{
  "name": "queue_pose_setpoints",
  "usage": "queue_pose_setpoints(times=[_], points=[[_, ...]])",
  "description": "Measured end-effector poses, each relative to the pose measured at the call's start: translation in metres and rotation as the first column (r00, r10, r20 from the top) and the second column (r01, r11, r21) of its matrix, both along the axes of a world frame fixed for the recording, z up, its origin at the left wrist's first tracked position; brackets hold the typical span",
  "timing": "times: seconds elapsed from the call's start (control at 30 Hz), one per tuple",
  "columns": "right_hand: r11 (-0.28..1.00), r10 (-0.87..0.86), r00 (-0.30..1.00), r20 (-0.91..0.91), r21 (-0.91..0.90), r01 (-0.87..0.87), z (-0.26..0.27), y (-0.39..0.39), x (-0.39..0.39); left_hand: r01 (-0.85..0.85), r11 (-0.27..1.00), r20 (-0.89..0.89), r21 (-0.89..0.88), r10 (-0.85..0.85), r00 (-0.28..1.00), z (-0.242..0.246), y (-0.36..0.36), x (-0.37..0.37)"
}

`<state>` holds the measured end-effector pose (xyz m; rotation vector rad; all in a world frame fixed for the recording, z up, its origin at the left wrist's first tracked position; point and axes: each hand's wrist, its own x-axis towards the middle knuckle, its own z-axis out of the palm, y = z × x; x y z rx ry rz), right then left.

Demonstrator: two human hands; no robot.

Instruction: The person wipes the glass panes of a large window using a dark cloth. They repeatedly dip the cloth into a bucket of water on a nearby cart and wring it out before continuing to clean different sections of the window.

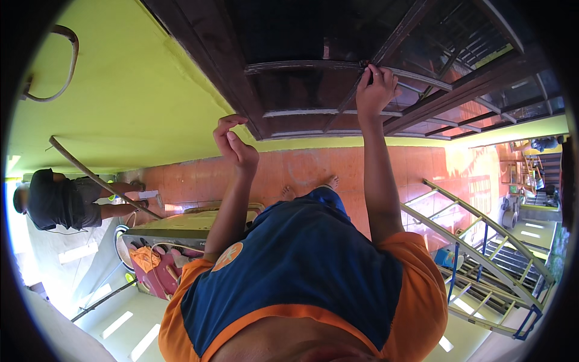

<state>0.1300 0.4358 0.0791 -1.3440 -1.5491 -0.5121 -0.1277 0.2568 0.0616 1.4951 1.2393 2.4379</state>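
A dark brown wooden window frame (246, 102) with glass panes and thin crossing bars stands before me. My right hand (377, 90) is raised to a crossing of those bars (384, 54). Its thumb and fingers pinch a small dark object (364, 64) against the wood, too small and shaded to name. My left hand (235, 142) is lifted beside the frame's lower left corner. Its fingers are bent, the thumb stands apart, and nothing shows in it. Whether its fingertips touch the frame, I cannot tell. Along several bars the finish looks pale and worn.
Lime green wall (126, 90) surrounds the window. A metal ladder (470, 221) with blue braces is at my right. On my left, a yellowish-topped box (172, 224) stands on the orange tiled floor (312, 158), near an orange cloth (144, 258). A leaning pole (104, 176) crosses before another person (68, 199).
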Motion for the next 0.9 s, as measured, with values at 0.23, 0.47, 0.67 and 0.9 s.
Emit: queue_pose_setpoints(times=[0.23, 0.47, 0.67, 0.9], points=[[0.993, -0.075, 0.997, -0.009, -0.091, 0.074, -0.008, -0.008, 0.001, -0.016, 0.999, -0.046, -0.041, 0.014, 0.999, 0.003, -0.012, 0.000], [0.991, 0.117, 0.985, -0.127, -0.055, -0.125, 0.004, -0.013, 0.018, 0.000, 1.000, -0.005, -0.003, 0.000, 1.000, 0.004, -0.007, 0.004], [0.935, 0.209, 0.978, 0.003, 0.291, -0.201, -0.014, 0.018, 0.016, 0.021, 1.000, -0.051, -0.008, -0.022, 0.998, 0.003, 0.000, 0.012], [0.922, 0.196, 0.973, 0.122, 0.315, -0.225, 0.039, 0.034, 0.035, 0.008, 1.000, -0.034, 0.017, -0.007, 0.999, 0.003, 0.003, 0.015]])
